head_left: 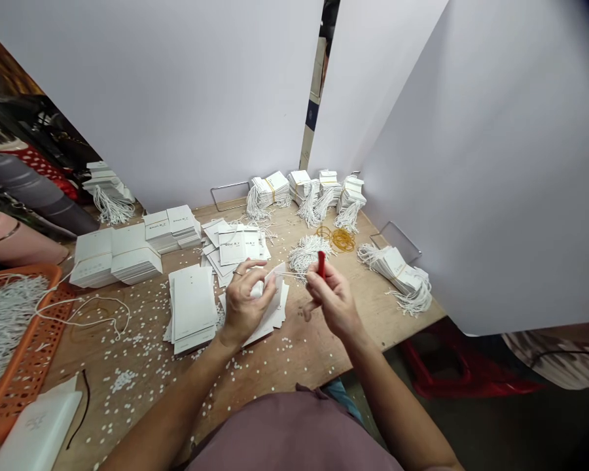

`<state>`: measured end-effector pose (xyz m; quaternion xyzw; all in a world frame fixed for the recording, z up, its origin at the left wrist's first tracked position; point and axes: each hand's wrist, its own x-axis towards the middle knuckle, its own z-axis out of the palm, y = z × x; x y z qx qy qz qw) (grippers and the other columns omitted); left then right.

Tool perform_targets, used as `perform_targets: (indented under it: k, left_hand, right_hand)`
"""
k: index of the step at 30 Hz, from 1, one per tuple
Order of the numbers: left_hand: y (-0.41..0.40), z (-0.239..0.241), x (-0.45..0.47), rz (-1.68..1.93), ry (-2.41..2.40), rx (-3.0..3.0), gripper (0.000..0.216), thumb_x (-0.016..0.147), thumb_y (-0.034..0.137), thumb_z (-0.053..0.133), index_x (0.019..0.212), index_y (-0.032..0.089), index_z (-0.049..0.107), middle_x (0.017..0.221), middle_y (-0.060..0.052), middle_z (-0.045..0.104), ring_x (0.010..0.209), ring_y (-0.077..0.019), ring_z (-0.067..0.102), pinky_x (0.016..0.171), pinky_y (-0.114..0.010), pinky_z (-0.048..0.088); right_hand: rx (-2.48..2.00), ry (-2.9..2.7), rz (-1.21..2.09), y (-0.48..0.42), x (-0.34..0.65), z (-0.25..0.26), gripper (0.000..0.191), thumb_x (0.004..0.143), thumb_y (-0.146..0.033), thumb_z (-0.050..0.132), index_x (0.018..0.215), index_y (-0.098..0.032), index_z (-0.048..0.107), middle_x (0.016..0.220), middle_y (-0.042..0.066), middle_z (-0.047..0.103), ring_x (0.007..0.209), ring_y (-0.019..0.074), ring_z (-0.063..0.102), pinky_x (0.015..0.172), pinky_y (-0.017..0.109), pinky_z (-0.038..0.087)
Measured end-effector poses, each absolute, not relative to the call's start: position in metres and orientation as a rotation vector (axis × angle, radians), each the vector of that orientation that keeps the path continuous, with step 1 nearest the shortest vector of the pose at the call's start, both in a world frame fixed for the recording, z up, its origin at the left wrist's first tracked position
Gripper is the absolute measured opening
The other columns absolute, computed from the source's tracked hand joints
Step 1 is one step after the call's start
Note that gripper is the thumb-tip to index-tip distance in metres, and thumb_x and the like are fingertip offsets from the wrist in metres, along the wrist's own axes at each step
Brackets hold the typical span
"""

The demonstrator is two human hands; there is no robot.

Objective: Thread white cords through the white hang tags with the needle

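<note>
Hands meet over the wooden table (pixel 324 340) near frame centre. I read the left hand (pixel 243 301) as pinched on a white card (pixel 276 282), fingers curled over its near end. The right hand (pixel 331 301) is closed round a red tool (pixel 321 263), tip toward 12 o'clock. A white string (pixel 294 275) runs from that hand toward the card at its 9 o'clock; whether it passes through the card I cannot tell, since fingers cover the spot.

Handling, my judgement: the card is light, stiff paperboard that would crease if squeezed mid-face, so hold it by the edges. The string is limp, thin and slippery, so pinch it close to its end. The tool is small and rigid, gripped by its handle.

Around the hands:
- blank card stack (pixel 194 304) at 9 o'clock of the left hand;
- taller card stacks (pixel 127 252) at 10 o'clock;
- loose string pile (pixel 308 250) just beyond the hands at 12;
- rubber bands (pixel 342 240) at 1 o'clock;
- strung bundles (pixel 275 186) farther out at 12, against the white boards (pixel 177 98);
- another bundle (pixel 400 268) at 3 o'clock;
- orange basket (pixel 29 353) of strings at far 9 o'clock;
- paper dots (pixel 127 379) scattered over the tabletop at 8 o'clock.
</note>
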<state>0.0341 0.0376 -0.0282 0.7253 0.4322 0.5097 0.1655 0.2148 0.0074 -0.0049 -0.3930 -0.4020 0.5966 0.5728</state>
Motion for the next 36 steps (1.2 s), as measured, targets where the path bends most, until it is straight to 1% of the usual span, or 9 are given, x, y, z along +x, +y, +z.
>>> perform_targets:
  k: [5,7,10,12,16,18,23,29,36]
  left_hand:
    - [0.041,-0.038,0.024,1.296,1.393,1.931,0.022,0.091,0.028,0.062,0.072,0.018,0.059,0.066,0.003,0.052,0.063,-0.0118,0.051,0.064,-0.024,0.041]
    - [0.038,-0.038,0.024,1.263,1.371,1.901,0.027,0.092,0.029,0.061,0.068,0.018,0.056,0.061,0.005,0.044,0.058,-0.0102,0.044,0.059,-0.022,0.038]
    - [0.033,-0.036,0.024,1.312,1.268,1.941,0.017,0.093,0.026,0.062,0.078,0.018,0.064,0.068,0.002,0.055,0.063,-0.0111,0.052,0.063,-0.022,0.042]
    - [0.031,-0.034,0.021,1.360,1.142,2.058,0.007,0.093,0.020,0.062,0.094,0.019,0.069,0.083,-0.003,0.067,0.076,-0.0141,0.062,0.071,-0.024,0.047]
    - [0.027,-0.027,0.012,1.368,0.965,2.390,0.029,0.091,0.010,0.062,0.115,0.023,0.069,0.098,-0.008,0.070,0.091,-0.0194,0.065,0.080,-0.031,0.051]
    - [0.025,-0.022,0.008,1.333,0.901,2.550,0.037,0.090,0.008,0.060,0.123,0.023,0.067,0.099,-0.010,0.070,0.093,-0.0219,0.065,0.081,-0.035,0.052]
    - [0.023,-0.011,0.004,1.214,0.731,2.822,0.041,0.091,0.009,0.057,0.130,0.020,0.062,0.103,-0.013,0.071,0.097,-0.0264,0.065,0.085,-0.042,0.054]
    - [0.026,-0.014,0.003,1.114,0.678,2.834,0.029,0.092,0.010,0.056,0.118,0.017,0.066,0.099,-0.013,0.072,0.094,-0.0254,0.065,0.083,-0.041,0.054]
    - [0.021,-0.001,0.013,0.975,0.805,2.225,0.011,0.092,0.018,0.063,0.098,0.017,0.072,0.087,-0.008,0.072,0.078,-0.0179,0.065,0.069,-0.030,0.052]
  right_hand:
    - [-0.694,-0.861,1.599,-0.001,0.236,0.008,0.016,0.086,-0.033,0.069,0.088,-0.020,0.061,0.089,-0.001,0.054,0.048,0.0043,0.019,0.030,0.019,0.052]
    - [-0.615,-0.820,1.734,-0.005,0.238,0.003,0.015,0.087,-0.032,0.069,0.087,-0.019,0.060,0.081,-0.003,0.054,0.045,0.0034,0.017,0.031,0.020,0.053]
    - [-0.529,-0.830,2.020,-0.012,0.237,-0.010,0.017,0.087,-0.034,0.068,0.088,-0.017,0.064,0.059,-0.007,0.052,0.035,0.0021,0.024,0.031,0.022,0.053]
    - [-0.518,-0.888,2.147,-0.018,0.234,-0.014,0.025,0.087,-0.035,0.068,0.102,-0.015,0.070,0.051,-0.006,0.056,0.029,0.0033,0.033,0.030,0.018,0.049]
    - [-0.654,-0.974,1.977,-0.019,0.225,-0.001,0.048,0.086,-0.036,0.072,0.131,-0.020,0.064,0.054,-0.001,0.068,0.037,0.0103,0.057,0.032,0.016,0.047]
    - [-0.822,-1.000,1.784,-0.011,0.220,0.007,0.052,0.077,-0.033,0.081,0.126,-0.019,0.069,0.060,0.000,0.070,0.043,0.0123,0.062,0.033,0.018,0.049]
    - [-1.028,-1.154,1.508,0.013,0.215,0.007,0.034,0.060,-0.031,0.091,0.089,-0.015,0.080,0.053,-0.005,0.061,0.034,0.0053,0.047,0.026,0.016,0.038]
    - [-1.006,-1.278,1.581,0.016,0.217,0.000,0.030,0.068,-0.040,0.086,0.078,-0.014,0.076,0.052,-0.006,0.056,0.036,0.0054,0.046,0.028,0.017,0.042]
    - [-1.031,-1.327,1.317,0.028,0.233,0.007,0.017,0.082,-0.031,0.073,0.074,-0.019,0.064,0.069,-0.004,0.049,0.046,0.0049,0.041,0.035,0.019,0.038]
